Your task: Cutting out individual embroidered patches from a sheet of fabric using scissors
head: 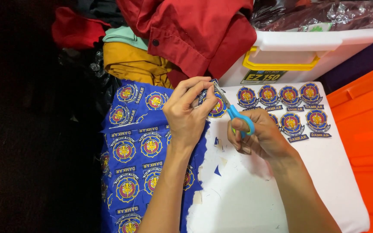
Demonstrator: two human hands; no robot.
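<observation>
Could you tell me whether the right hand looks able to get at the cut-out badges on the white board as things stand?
Probably yes: the badges lie uncovered just beyond the right hand, with nothing between them. However, that hand holds blue scissors, so its fingers are occupied.

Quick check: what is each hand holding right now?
Left hand: shut on a round embroidered patch.
Right hand: shut on blue-handled scissors.

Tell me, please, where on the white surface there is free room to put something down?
The white surface is bare below the right hand, beside the blue fabric sheet. Small scraps lie near the fabric. The upper right, holding cut badges, is crowded.
</observation>
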